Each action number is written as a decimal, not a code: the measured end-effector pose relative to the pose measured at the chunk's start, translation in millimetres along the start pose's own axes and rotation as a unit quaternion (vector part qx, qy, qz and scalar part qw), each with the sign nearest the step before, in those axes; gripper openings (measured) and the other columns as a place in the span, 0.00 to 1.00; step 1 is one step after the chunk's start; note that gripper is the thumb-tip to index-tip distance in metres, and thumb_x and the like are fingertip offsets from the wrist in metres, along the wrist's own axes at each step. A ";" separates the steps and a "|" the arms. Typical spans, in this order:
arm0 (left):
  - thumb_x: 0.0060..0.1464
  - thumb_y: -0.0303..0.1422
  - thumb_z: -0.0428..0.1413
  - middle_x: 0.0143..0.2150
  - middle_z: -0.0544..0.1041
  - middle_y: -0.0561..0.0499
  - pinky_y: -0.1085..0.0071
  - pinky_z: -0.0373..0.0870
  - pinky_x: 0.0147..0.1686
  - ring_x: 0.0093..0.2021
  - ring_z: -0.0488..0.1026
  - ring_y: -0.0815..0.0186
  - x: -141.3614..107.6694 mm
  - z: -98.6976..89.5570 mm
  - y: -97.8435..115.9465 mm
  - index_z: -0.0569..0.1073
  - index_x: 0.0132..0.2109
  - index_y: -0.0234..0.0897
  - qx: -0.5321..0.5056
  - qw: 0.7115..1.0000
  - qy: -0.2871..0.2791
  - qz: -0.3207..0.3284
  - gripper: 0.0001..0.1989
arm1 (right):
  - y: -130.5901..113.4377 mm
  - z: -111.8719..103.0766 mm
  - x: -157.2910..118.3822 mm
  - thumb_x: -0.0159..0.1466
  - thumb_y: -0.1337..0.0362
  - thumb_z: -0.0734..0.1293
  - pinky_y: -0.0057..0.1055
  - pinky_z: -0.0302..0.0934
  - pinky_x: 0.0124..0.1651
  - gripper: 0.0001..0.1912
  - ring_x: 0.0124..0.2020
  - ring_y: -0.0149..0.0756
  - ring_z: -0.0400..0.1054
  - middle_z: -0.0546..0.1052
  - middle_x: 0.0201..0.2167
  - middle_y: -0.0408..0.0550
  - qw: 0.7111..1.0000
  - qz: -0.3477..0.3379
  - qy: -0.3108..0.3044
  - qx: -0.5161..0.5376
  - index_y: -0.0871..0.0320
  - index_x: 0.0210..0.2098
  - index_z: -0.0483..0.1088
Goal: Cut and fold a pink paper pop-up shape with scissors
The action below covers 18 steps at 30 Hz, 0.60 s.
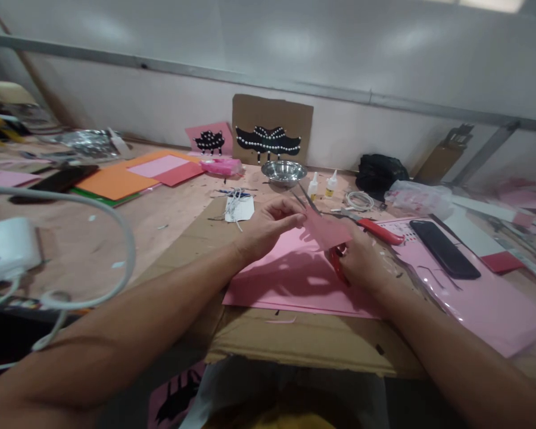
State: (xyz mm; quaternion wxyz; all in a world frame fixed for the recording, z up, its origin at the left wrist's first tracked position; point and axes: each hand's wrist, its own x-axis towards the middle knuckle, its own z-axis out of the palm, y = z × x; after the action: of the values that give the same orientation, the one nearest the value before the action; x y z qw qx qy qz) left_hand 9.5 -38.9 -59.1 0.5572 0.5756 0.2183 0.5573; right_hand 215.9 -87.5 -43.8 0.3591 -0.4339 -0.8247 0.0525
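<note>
Now two hands, one scissors.

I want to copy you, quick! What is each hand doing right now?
Left hand: closed, pinching the small pink paper piece.
Right hand: closed on the red-handled scissors, blades open at the paper.

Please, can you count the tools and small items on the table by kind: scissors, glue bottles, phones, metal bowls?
Scissors: 2, one in the right hand, one lying
Glue bottles: 2
Phones: 2
Metal bowls: 1
Total: 7
</note>
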 end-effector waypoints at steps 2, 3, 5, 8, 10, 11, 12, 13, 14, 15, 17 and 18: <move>0.48 0.31 0.67 0.31 0.77 0.53 0.69 0.70 0.38 0.33 0.72 0.68 0.2 -0.8 -2.0 0.78 0.33 0.38 -0.001 1.000 -0.006 -0.014 0.06 | 0.4 -0.4 -0.2 0.59 0.73 0.64 0.33 0.68 0.40 0.22 0.35 0.37 0.71 0.78 0.38 0.50 1.000 -0.005 -0.014 -0.010 0.58 0.53 0.72; 0.48 0.31 0.66 0.33 0.78 0.52 0.68 0.70 0.40 0.34 0.73 0.67 0.3 -1.1 -3.0 0.78 0.34 0.38 -0.004 1.000 -0.008 -0.018 0.06 | 0.8 0.1 -0.5 0.60 0.72 0.64 0.33 0.68 0.40 0.22 0.36 0.37 0.71 0.78 0.38 0.50 1.000 -0.011 -0.016 -0.012 0.58 0.54 0.72; 0.47 0.30 0.66 0.35 0.79 0.52 0.68 0.71 0.42 0.36 0.74 0.67 0.3 -1.4 -4.0 0.79 0.34 0.38 -0.009 1.000 -0.004 -0.016 0.06 | 2.1 1.8 -1.7 0.60 0.72 0.64 0.35 0.69 0.43 0.24 0.39 0.38 0.72 0.78 0.41 0.51 0.999 -0.029 -0.008 -0.017 0.57 0.56 0.71; 0.45 0.28 0.65 0.33 0.79 0.53 0.69 0.70 0.40 0.35 0.73 0.67 -0.1 -0.7 -3.0 0.79 0.33 0.38 -0.003 1.000 0.010 -0.007 0.05 | 4.6 5.1 -3.8 0.60 0.72 0.64 0.36 0.69 0.45 0.27 0.42 0.39 0.72 0.78 0.44 0.53 0.998 -0.057 0.009 -0.031 0.58 0.59 0.69; 0.44 0.26 0.64 0.32 0.78 0.54 0.69 0.70 0.39 0.34 0.73 0.68 -0.4 -0.1 -1.9 0.79 0.32 0.39 0.001 1.000 0.018 -0.008 0.06 | 5.8 6.6 -4.7 0.60 0.72 0.64 0.36 0.70 0.46 0.26 0.43 0.40 0.72 0.78 0.46 0.54 0.997 -0.068 0.016 -0.039 0.59 0.59 0.69; 0.43 0.26 0.63 0.32 0.78 0.54 0.70 0.70 0.39 0.34 0.72 0.68 -0.5 0.2 -1.6 0.79 0.32 0.39 0.001 1.000 0.021 -0.009 0.06 | 6.1 7.1 -4.9 0.61 0.72 0.64 0.37 0.70 0.46 0.26 0.44 0.41 0.72 0.78 0.46 0.55 0.997 -0.070 0.017 -0.041 0.59 0.59 0.69; 0.42 0.25 0.63 0.32 0.78 0.54 0.70 0.69 0.38 0.33 0.72 0.68 -0.5 0.3 -1.4 0.79 0.32 0.39 0.001 1.000 0.023 -0.010 0.07 | 6.3 7.5 -5.1 0.61 0.72 0.64 0.37 0.70 0.46 0.26 0.45 0.41 0.72 0.78 0.47 0.55 0.996 -0.071 0.017 -0.042 0.60 0.59 0.69; 0.42 0.25 0.62 0.32 0.78 0.54 0.71 0.69 0.37 0.33 0.72 0.69 -0.5 0.4 -1.3 0.79 0.32 0.39 0.001 1.000 0.024 -0.010 0.07 | 6.5 7.8 -5.1 0.61 0.72 0.63 0.38 0.70 0.47 0.26 0.45 0.41 0.72 0.78 0.47 0.55 0.996 -0.071 0.017 -0.041 0.60 0.59 0.69; 0.42 0.24 0.62 0.32 0.78 0.54 0.71 0.69 0.37 0.33 0.72 0.69 -0.5 0.4 -1.2 0.79 0.32 0.39 0.002 1.000 0.024 -0.009 0.08 | 6.7 8.0 -5.1 0.61 0.72 0.63 0.38 0.70 0.47 0.26 0.46 0.42 0.72 0.78 0.48 0.56 0.996 -0.071 0.018 -0.041 0.60 0.59 0.69; 0.41 0.24 0.61 0.32 0.78 0.54 0.72 0.68 0.36 0.33 0.71 0.69 -0.4 0.5 -1.2 0.79 0.32 0.40 0.002 1.000 0.024 -0.007 0.08 | 6.9 8.2 -5.1 0.61 0.72 0.63 0.38 0.70 0.48 0.26 0.46 0.42 0.72 0.78 0.48 0.56 0.996 -0.071 0.020 -0.042 0.59 0.59 0.69; 0.41 0.23 0.60 0.33 0.78 0.54 0.72 0.68 0.37 0.34 0.72 0.69 -0.3 0.7 -0.7 0.79 0.32 0.40 0.003 1.000 0.022 -0.004 0.09 | 7.2 8.4 -4.9 0.61 0.73 0.63 0.39 0.70 0.48 0.26 0.47 0.42 0.72 0.77 0.49 0.55 0.996 -0.071 0.020 -0.041 0.59 0.59 0.69; 0.41 0.23 0.60 0.33 0.79 0.54 0.72 0.68 0.38 0.35 0.72 0.69 -0.4 1.0 -0.4 0.79 0.32 0.40 0.002 1.000 0.021 -0.002 0.09 | 7.3 8.5 -4.8 0.61 0.73 0.63 0.40 0.70 0.49 0.26 0.47 0.43 0.72 0.77 0.49 0.55 0.997 -0.069 0.018 -0.040 0.59 0.59 0.69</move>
State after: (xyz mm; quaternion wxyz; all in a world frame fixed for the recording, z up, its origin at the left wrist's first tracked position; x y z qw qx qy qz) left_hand 10.4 -39.5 -59.3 0.5525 0.5647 0.2322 0.5674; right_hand 217.2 -84.7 -55.6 0.3593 -0.3905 -0.8475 -0.0134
